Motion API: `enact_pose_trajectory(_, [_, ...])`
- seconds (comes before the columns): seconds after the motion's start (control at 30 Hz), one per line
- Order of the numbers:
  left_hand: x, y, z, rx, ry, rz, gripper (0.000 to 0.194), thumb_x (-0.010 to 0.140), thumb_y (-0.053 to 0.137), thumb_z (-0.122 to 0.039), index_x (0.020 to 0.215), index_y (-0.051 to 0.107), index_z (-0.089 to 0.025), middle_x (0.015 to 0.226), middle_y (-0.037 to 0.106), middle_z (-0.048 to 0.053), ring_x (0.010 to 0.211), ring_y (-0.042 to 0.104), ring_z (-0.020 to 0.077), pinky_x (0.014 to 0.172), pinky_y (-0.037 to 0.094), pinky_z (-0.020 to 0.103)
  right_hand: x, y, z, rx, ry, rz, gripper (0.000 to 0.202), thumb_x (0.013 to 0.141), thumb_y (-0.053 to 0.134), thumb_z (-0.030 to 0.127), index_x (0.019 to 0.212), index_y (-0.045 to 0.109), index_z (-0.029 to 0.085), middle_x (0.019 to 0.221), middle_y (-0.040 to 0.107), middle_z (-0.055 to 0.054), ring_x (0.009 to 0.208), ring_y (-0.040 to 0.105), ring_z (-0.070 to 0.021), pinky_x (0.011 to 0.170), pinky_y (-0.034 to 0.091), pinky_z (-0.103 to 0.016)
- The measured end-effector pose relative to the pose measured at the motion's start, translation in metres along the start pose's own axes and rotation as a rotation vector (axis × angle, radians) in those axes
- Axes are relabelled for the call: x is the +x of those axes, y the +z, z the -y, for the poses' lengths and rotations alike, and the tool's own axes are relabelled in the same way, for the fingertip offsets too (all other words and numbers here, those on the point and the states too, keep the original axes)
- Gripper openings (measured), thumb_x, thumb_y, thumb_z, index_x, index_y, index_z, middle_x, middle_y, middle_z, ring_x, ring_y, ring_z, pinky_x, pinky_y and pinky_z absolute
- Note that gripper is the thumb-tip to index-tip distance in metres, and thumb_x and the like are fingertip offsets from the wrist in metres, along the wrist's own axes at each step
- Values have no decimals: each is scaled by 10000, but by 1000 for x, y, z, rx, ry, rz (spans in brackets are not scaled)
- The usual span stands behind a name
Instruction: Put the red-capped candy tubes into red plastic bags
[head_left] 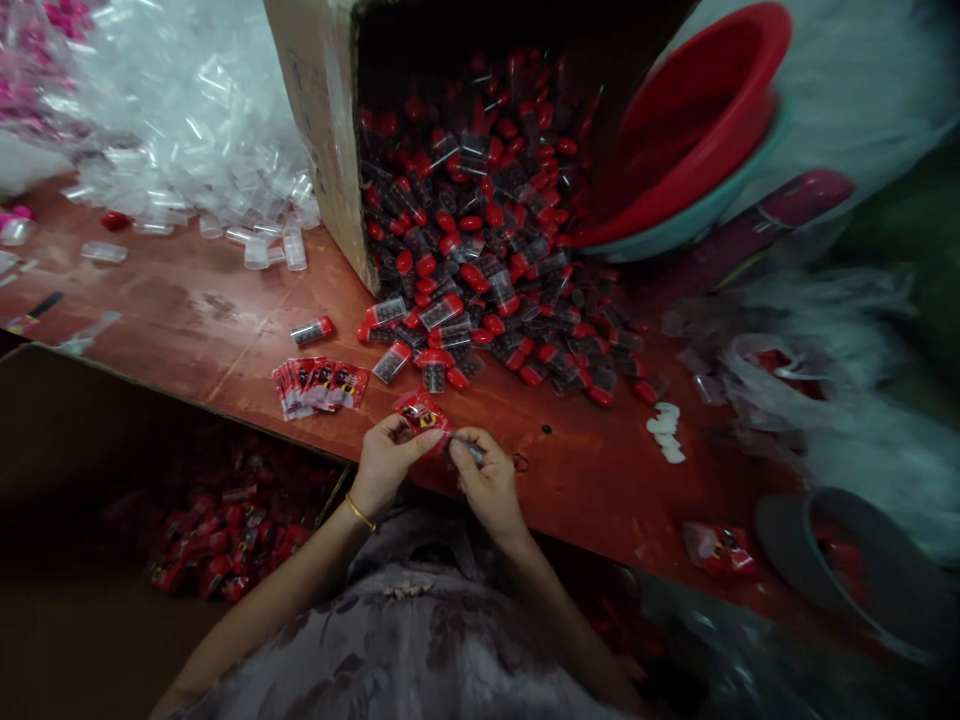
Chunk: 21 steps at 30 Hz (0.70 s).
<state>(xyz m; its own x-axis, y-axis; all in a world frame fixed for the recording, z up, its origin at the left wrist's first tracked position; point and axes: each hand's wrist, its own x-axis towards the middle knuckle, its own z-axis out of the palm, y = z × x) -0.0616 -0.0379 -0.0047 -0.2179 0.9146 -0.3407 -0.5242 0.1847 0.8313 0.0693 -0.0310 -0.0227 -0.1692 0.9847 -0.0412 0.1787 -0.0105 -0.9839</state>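
My left hand (384, 462), with a gold bangle at the wrist, pinches a small red printed packet (418, 408) between thumb and fingers. Close beside it, my right hand (489, 487) is closed around a small clear tube (475, 454) with dark contents, its near end against the packet's edge. Whether the tube is partly inside the packet I cannot tell. To the left lies a fanned stack of flat red packets (319, 385). A single red-capped tube (311, 330) rests above that stack. Beyond my hands spreads a big heap of red-capped tubes (450, 310).
A cardboard box (322, 130) on its side spills the heap onto the red-brown table (225, 320). Clear empty tubes (202, 130) pile up at back left. Red basin (712, 110) and thermos flask (795, 205) stand right. Below left, an open carton holds filled packets (217, 545).
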Motion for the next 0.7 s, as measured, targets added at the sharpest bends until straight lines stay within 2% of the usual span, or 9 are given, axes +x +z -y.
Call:
enact_pose_trajectory(0.1, [-2,4,9,-88,-8,-54,318,504,827,-261,756,680,-134,747,703,22,665,615,119,730,486,263,-2,9,-7,12,-14,-81,256,830,519,451,871,548,199,601,501,37,483,438,-90,440,350,-200])
enact_pose_trajectory(0.2, [-3,8,13,-150,-18,-80,351,487,834,-271,773,682,-135,775,706,27,694,621,120,762,476,262,-1,12,-8,40,-9,-99,242,840,508,442,890,530,206,573,477,50,457,425,-87,422,345,-199])
enact_pose_trajectory(0.27, [-2,7,13,-157,-42,-84,358,498,829,-299,778,682,-130,770,702,30,682,617,118,743,473,256,0,10,-6,90,17,-23,234,855,481,438,906,514,212,542,447,68,426,405,-80,409,340,-196])
enact_pose_trajectory(0.4, [0,2,12,-127,-85,-64,329,554,800,-346,753,669,-119,705,675,20,599,578,95,639,459,223,4,3,-1,179,60,248,219,877,434,430,930,479,223,612,499,66,396,393,-59,397,348,-189])
enact_pose_trajectory(0.53, [1,-3,14,-100,-104,27,314,567,796,-327,754,659,-116,648,633,1,561,542,79,591,440,201,3,6,-2,124,45,215,209,877,462,421,946,470,224,581,467,81,386,383,-52,387,338,-174])
enact_pose_trajectory(0.6, [0,-5,14,-86,-136,65,315,564,796,-333,744,651,-118,581,588,-18,511,515,73,529,415,190,1,10,-3,189,72,212,230,868,470,446,944,453,229,616,488,77,375,395,-47,377,340,-174])
enact_pose_trajectory(0.7, [-1,-6,13,-113,-164,36,356,558,793,-376,753,648,-116,575,579,-15,477,499,72,480,392,191,0,13,-1,317,130,252,289,842,490,487,971,442,234,738,563,48,381,468,-48,391,382,-190])
